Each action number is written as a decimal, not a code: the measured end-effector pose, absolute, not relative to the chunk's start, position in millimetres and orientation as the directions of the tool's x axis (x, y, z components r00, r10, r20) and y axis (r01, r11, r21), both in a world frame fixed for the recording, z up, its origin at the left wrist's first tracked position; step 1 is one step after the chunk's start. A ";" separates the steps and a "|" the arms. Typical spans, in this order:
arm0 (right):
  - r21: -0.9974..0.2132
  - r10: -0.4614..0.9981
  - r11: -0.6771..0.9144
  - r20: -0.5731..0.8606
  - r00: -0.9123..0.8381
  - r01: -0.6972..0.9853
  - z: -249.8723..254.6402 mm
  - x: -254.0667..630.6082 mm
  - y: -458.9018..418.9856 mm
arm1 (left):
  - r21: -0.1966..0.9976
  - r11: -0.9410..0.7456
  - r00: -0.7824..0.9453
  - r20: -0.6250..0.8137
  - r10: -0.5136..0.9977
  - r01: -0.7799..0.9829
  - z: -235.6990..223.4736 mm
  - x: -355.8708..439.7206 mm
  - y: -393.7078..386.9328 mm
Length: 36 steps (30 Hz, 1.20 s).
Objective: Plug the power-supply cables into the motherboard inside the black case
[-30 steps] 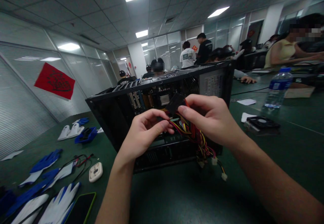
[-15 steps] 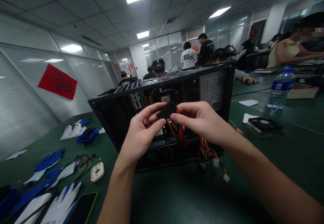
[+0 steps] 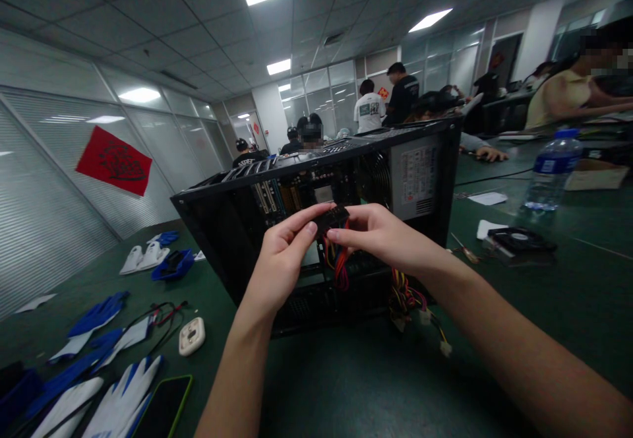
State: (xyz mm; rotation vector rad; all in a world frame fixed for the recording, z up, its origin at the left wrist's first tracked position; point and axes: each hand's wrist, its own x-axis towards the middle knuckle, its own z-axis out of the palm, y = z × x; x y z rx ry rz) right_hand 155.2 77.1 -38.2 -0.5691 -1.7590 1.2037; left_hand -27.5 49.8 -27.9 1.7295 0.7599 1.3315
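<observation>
I have the black connector (image 3: 332,220) raised between my two hands, in front of the open computer case (image 3: 316,160). My left hand (image 3: 283,253) pinches the connector's left end, thumb on the near side; my right hand (image 3: 378,230) holds its right end in a narrow grip, beside the wires (image 3: 340,270). These hang from the connector just under my fingertips. To the right, below my right hand, a cable bundle (image 3: 405,294) droops by the case's near edge.

One chassis (image 3: 316,159), one bottle (image 3: 551,173), one green-edged phone (image 3: 164,406).
</observation>
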 end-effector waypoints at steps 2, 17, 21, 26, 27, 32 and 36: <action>-0.890 0.759 0.446 0.431 -0.489 -0.092 -37.2 156.4 75.9 | 0.879 -0.473 0.253 0.470 0.845 -0.052 -29.8 -27.7 50.9; -0.846 0.725 0.532 0.478 -0.497 -0.036 -40.6 160.3 80.3 | 0.885 -0.435 0.223 0.463 0.858 -0.165 -31.8 -22.8 52.5; -0.832 0.720 0.555 0.491 -0.490 -0.018 -41.2 161.4 81.6 | 0.889 -0.424 0.198 0.454 0.869 -0.177 -32.6 -20.2 53.6; -0.837 0.722 0.547 0.487 -0.492 -0.026 -40.6 161.1 82.0 | 0.887 -0.419 0.177 0.451 0.875 -0.192 -33.9 -18.2 53.8; -0.836 0.720 0.548 0.489 -0.493 -0.029 -40.2 161.1 81.8 | 0.887 -0.417 0.182 0.452 0.873 -0.197 -33.9 -18.2 53.6; -0.829 0.712 0.558 0.504 -0.488 -0.043 -37.8 162.8 79.1 | 0.877 -0.406 0.162 0.453 0.877 -0.256 -32.3 -18.8 52.4; -0.828 0.720 0.559 0.514 -0.467 -0.049 -37.6 164.9 77.7 | 0.870 -0.391 0.118 0.441 0.890 -0.301 -29.9 -17.7 51.0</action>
